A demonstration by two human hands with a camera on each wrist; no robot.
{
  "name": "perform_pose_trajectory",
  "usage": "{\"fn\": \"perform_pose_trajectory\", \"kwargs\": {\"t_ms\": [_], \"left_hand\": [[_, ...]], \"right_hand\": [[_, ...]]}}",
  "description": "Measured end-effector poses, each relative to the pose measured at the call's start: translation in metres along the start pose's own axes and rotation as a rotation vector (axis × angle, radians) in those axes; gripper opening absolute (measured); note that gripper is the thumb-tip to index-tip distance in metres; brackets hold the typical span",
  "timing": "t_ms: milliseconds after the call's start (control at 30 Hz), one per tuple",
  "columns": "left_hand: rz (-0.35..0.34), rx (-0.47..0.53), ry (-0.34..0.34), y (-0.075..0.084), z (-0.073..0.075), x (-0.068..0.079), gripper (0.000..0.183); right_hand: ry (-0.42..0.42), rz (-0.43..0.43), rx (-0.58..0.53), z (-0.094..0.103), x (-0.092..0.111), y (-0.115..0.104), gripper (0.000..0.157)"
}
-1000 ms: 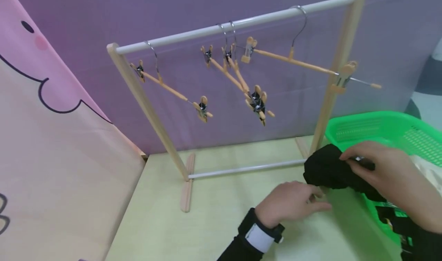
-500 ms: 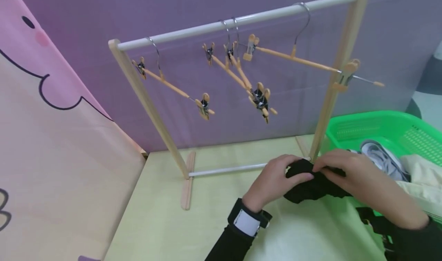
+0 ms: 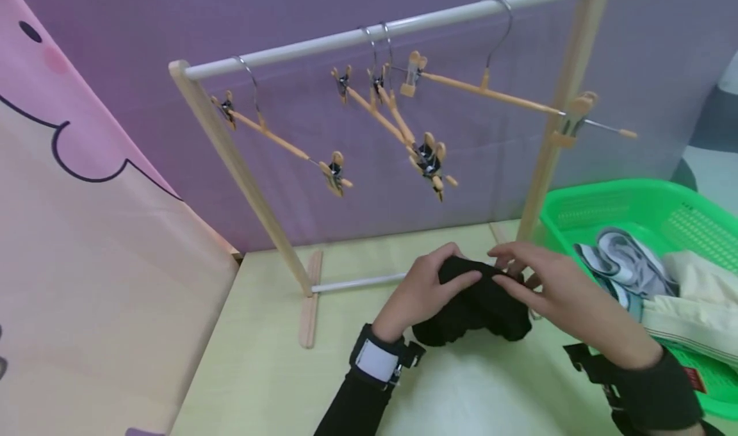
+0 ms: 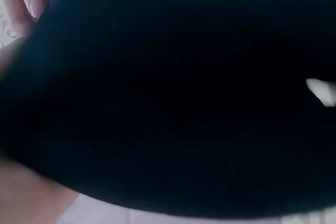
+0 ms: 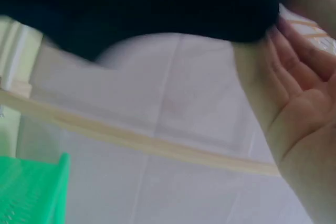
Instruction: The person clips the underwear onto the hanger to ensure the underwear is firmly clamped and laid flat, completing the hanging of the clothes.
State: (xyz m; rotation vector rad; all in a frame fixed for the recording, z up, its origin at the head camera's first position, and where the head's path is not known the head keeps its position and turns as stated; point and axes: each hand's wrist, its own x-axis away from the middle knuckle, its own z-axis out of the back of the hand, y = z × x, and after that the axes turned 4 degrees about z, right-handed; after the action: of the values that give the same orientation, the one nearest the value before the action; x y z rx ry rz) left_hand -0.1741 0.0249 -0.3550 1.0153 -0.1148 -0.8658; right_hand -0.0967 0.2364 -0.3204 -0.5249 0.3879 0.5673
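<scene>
A bunched black garment (image 3: pixel 473 308) hangs between my two hands, above the table; its exact kind is hidden by the folds. My left hand (image 3: pixel 423 292) grips its upper left part, thumb across the front and fingers behind the cloth. At the upper right edge, my right hand (image 3: pixel 548 282) pinches the fabric between thumb and fingers. Dark cloth (image 4: pixel 168 103) fills most of the left wrist view. In the right wrist view, the black garment (image 5: pixel 157 9) reaches the fingertips of my right hand (image 5: pixel 304 87).
Behind my hands stands a wooden rack with a white top bar (image 3: pixel 323 48). Several clip hangers, such as the left hanger (image 3: pixel 277 138), hang from it. On the right, a green basket (image 3: pixel 605 202) holds folded grey cloth (image 3: pixel 634 266) and cream cloth (image 3: pixel 703 295).
The right hand has carried the black garment left, away from the basket. My left hand has reached in and taken hold of it, and both hands have shifted left with the cloth.
</scene>
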Motion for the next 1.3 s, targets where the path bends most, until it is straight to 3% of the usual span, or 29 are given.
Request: {"fn": "perform_pose_trajectory", "kwargs": {"t_ms": [100,200,433,567,700,867,1033,1133,1300], "left_hand": [[0.016,-0.032,0.090,-0.002,0.008,0.003,0.011],[0.032,-0.024,0.154,-0.002,0.014,0.005,0.011],[0.034,-0.076,0.225,0.001,0.029,0.008,0.015],[0.032,-0.104,0.282,-0.008,0.039,0.016,0.017],[0.037,-0.140,0.288,-0.019,0.051,0.028,0.020],[0.045,-0.248,0.232,-0.029,0.068,0.043,0.033],[0.121,-0.404,0.246,-0.035,0.085,0.059,0.026],[0.154,-0.450,0.277,-0.032,0.099,0.070,0.021],[0.155,-0.399,0.329,-0.012,0.120,0.088,0.018]], "right_hand": [[-0.071,-0.078,-0.017,-0.006,-0.002,0.000,0.041],[-0.116,-0.070,0.014,-0.010,-0.001,0.003,0.045],[-0.100,0.019,0.064,-0.010,0.003,0.014,0.020],[-0.063,0.022,0.089,-0.005,0.004,0.018,0.016],[-0.022,0.013,0.101,0.002,0.005,0.020,0.017],[0.022,-0.002,0.160,0.006,0.007,0.023,0.018],[0.074,-0.030,0.186,0.009,0.009,0.028,0.018],[0.101,-0.037,0.188,0.015,0.011,0.031,0.020],[0.172,-0.028,0.198,0.031,0.017,0.032,0.027]]}}
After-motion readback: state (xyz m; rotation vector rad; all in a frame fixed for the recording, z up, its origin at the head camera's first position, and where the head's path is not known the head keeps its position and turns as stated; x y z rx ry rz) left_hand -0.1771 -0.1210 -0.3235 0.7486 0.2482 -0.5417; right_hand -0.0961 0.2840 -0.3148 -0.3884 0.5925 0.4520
